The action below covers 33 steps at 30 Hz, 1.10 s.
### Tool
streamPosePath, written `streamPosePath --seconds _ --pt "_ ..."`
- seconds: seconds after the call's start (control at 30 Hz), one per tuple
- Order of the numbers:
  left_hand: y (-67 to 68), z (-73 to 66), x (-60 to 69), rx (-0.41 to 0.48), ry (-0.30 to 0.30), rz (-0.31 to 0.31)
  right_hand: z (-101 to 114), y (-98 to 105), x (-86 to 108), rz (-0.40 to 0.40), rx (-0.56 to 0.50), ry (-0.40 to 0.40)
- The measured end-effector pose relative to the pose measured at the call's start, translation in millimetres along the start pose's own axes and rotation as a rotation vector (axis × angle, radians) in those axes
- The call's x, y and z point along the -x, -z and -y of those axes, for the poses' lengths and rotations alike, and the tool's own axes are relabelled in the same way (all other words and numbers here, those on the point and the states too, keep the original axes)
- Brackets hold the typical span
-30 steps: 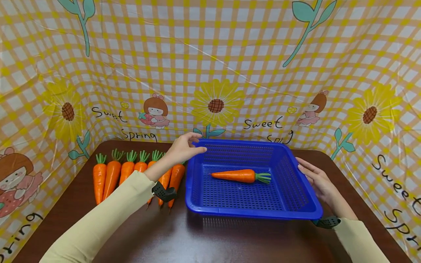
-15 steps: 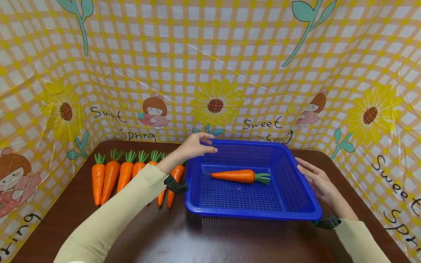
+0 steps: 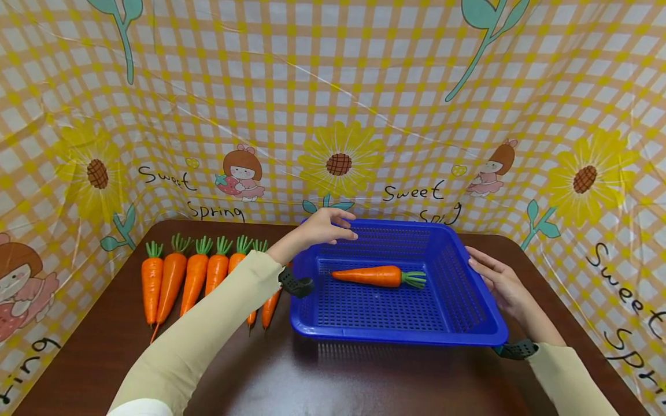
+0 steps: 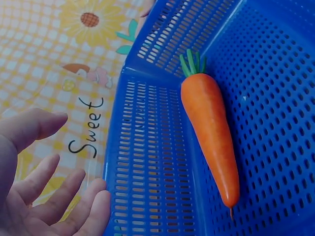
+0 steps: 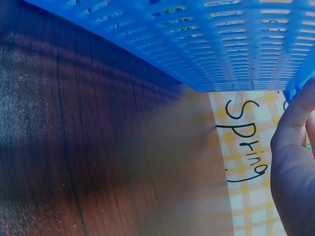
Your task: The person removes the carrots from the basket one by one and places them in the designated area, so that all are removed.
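The blue plastic basket point(image 3: 395, 336), rectangular with perforated walls, stands on the table in the head view. One orange carrot point(image 3: 367, 276) with short green stalks lies inside on its floor. Above the basket's far left corner is my left hand point(image 3: 324, 227), its fingers loosely spread with nothing between them. In the left wrist view that hand point(image 4: 54, 187) appears beside the basket wall, apart from the carrot. My right hand point(image 3: 503, 283) holds the basket's right rim; some of its fingers are hidden behind the wall. The right wrist view shows its thumb at the rim.
Several carrots point(image 3: 171, 280) lie side by side on the left of the dark brown table point(image 3: 281, 381), stalks towards the back; my left forearm hides part of them. A checked cloth point(image 3: 281, 115) with printed flowers surrounds the table at the back and sides.
My left hand has moved to the right, from the basket's left corner to above its far left part. The right hand, the basket and the carrot inside it have stayed in place.
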State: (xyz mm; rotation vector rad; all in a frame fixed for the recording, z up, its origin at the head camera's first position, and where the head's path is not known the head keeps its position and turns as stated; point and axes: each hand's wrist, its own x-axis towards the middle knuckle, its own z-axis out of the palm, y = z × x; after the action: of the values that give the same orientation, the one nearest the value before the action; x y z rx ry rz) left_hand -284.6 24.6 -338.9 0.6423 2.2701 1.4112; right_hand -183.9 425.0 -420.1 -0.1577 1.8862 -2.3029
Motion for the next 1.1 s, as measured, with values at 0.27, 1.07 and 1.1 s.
streamPosePath --seconds 0.27,1.07,1.1 --pt "-8.3 2.0 -15.2 0.036 0.026 0.047 -0.3 1.0 -1.6 -0.017 0.012 -0.008" --pt "-44.1 10.3 -43.1 0.002 0.057 0.179 -3.1 2.6 -2.4 -0.010 -0.004 -0.010" --pt "-45.7 10.7 -44.5 0.002 0.059 0.181 -3.2 2.6 -2.4 -0.008 -0.004 -0.009"
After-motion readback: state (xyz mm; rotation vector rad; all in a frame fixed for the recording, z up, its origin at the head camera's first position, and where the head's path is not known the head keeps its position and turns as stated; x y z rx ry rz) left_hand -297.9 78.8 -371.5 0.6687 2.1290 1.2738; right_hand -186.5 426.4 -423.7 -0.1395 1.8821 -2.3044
